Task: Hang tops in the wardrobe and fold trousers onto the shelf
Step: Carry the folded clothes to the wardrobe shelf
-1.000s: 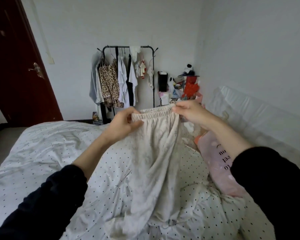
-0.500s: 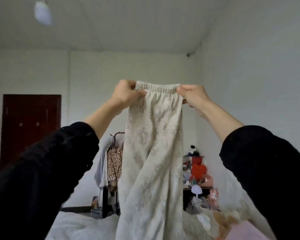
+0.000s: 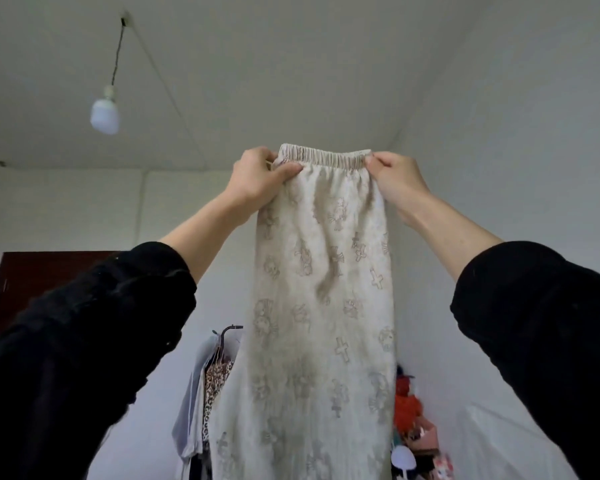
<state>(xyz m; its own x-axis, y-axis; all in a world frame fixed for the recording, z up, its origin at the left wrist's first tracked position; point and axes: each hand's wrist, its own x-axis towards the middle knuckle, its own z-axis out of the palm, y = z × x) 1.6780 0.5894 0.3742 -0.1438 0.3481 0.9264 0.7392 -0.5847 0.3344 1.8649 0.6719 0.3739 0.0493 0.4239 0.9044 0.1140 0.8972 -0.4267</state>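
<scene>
A: Where are the trousers (image 3: pixel 321 306) right now?

B: Held up high at twelve o'clock, hanging straight down. The left hand (image 3: pixel 257 178) is pinched on the waistband (image 3: pixel 323 156) at its ten o'clock corner, the right hand (image 3: pixel 397 181) clamped on the two o'clock corner.

A: How should the fold go?

B: I'd keep the elastic taut and level so both legs drop together, then bring the corners to meet, seams matched. The clothes rail (image 3: pixel 222 368) sits at six o'clock, just behind the fabric, so I'd lower the trousers clear of it before folding
</scene>
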